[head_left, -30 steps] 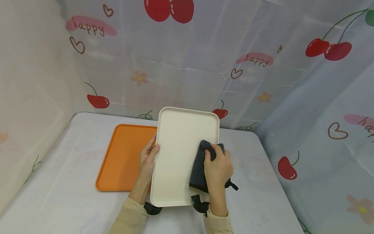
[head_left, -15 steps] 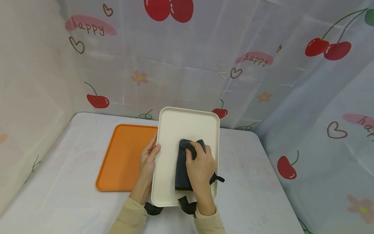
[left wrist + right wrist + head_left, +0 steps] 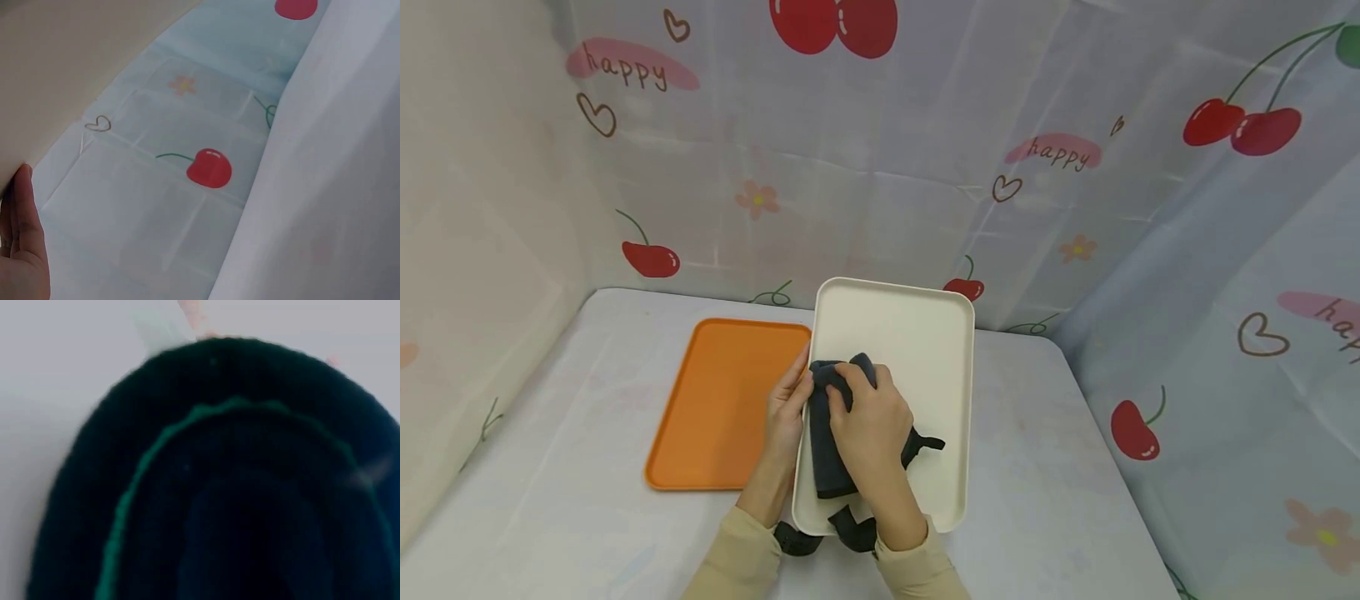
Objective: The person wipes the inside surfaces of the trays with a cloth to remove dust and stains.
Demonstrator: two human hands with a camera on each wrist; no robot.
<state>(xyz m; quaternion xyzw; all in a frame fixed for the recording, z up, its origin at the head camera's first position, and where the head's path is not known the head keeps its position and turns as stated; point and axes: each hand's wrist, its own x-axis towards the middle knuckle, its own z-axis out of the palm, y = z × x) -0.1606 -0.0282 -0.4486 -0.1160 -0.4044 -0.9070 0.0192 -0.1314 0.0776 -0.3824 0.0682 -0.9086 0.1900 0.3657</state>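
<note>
A cream rectangular tray (image 3: pixel 898 333) is held up over the table, its face turned toward the head camera. At its left edge my left hand (image 3: pixel 782 421) grips it, thumb on the rim and the other fingers behind. Against the left part of the tray's face, my right hand (image 3: pixel 872 425) pinches a folded dark grey cloth (image 3: pixel 829 458). The left wrist view has part of my left hand (image 3: pixel 25 244) at the edge of the pale tray (image 3: pixel 75 56). Dark material with a green line (image 3: pixel 112 550) fills most of the blurred right wrist view.
An orange tray (image 3: pixel 722 417) lies flat on the white-covered table (image 3: pixel 1045 467), left of and partly behind the cream tray. A curtain (image 3: pixel 880 225) printed with cherries rises behind the table. Black straps (image 3: pixel 853 529) are at both wrists.
My right hand has moved the cloth left across the cream tray, from its right edge to its left edge. The tray has shifted slightly right with my left hand still gripping it.
</note>
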